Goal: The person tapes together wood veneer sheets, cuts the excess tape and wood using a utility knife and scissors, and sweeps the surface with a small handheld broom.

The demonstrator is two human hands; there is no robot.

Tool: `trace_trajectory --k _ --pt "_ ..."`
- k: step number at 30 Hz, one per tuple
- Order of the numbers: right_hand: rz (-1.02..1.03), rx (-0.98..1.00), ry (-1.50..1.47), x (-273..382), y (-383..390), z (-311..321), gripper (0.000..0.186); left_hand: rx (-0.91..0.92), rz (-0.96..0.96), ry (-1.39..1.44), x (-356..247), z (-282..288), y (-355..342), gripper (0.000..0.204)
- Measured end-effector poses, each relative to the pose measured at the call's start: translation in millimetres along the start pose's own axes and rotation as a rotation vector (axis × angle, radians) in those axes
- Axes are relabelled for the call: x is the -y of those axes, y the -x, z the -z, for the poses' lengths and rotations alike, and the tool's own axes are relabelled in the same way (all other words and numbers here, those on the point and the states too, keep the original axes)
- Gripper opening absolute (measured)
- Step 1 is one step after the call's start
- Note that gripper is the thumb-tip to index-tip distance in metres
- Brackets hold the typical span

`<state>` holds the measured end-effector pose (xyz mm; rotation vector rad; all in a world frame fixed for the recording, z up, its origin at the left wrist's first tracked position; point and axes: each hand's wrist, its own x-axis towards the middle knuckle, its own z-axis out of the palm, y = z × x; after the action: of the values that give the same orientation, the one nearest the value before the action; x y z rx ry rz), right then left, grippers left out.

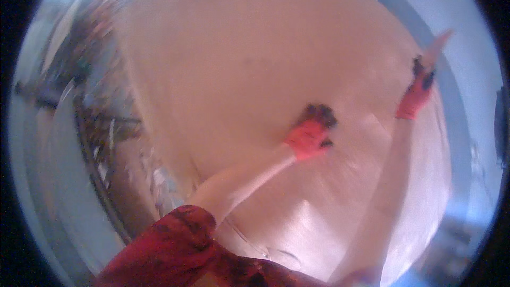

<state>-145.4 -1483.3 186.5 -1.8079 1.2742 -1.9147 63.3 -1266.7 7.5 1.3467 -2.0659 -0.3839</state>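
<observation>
A large, smooth brown sheet (239, 74) spreads in front of me and fills most of the view. My left hand (312, 132), in a red glove with black fingers, lies on its middle right part, thumb apart from the other fingers; blur softens the fingertips. Farther right, at the sheet's edge, my right hand (417, 90) wears a matching glove. Its fingers are closed round a tapered, pinkish-brown strip (440, 45) that juts up past the edge. Whether this strip is part of the sheet I cannot tell.
Along the left side lies blurred clutter (103, 79) with sheet-like pieces and dark bars. Beyond the sheet's right edge runs a grey-blue band, with a pale bluish surface (451, 0) behind it. A dark object (500, 127) stands at the far right rim.
</observation>
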Motion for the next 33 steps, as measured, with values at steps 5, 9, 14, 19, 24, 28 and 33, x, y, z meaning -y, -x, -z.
trace_trajectory --k 5,9,14,19,24,28,33 --pt "-0.127 -0.071 0.045 95 85 128 0.051 0.017 0.025 -0.167 23 2 3 0.075" --pt "-0.325 -0.137 0.416 204 232 335 0.069 0.22 0.109 -0.234 -14 -9 33 0.071" --pt "-0.433 -0.163 1.135 307 441 567 0.051 0.042 -0.032 -0.221 -54 3 19 0.059" --pt "-0.878 -0.3 1.0 449 688 664 0.066 -0.119 -0.169 -0.261 -85 108 166 0.054" --pt "-1.412 0.14 1.821 493 782 678 0.087 0.046 -0.089 -0.412 -147 164 389 0.061" --pt "-0.734 0.244 1.349 445 751 622 0.063 0.19 -0.099 -0.363 -217 128 504 0.069" --pt "-0.374 0.43 1.002 437 716 497 0.065 0.211 -0.015 -0.363 -203 98 540 0.072"
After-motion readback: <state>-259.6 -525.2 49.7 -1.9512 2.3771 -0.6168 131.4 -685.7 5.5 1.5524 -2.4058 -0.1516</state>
